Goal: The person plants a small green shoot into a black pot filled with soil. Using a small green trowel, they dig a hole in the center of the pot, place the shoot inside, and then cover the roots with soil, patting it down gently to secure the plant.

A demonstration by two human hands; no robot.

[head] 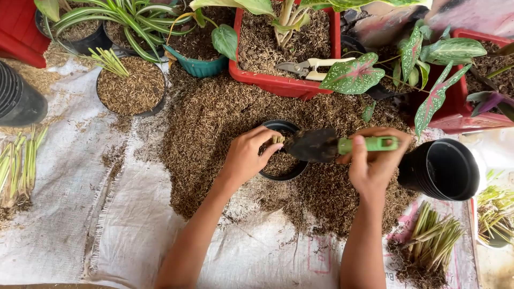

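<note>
A small black pot (284, 127), partly filled with brown husk mix, stands on a heap of the same mix (214, 118). My left hand (247, 155) grips the pot's near-left rim and holds a pale plant cutting (277, 139) upright inside it. My right hand (375, 160) holds a trowel with a green handle (372, 144); its dark blade (315, 145) lies over the pot's right side.
A stack of empty black pots (441, 168) lies on its side to the right. Cut plant shoots (431, 235) lie at lower right and far left (19, 166). Potted plants, a red planter (284, 83) and pruning shears (310, 67) line the back. White sacking (80, 214) covers the ground.
</note>
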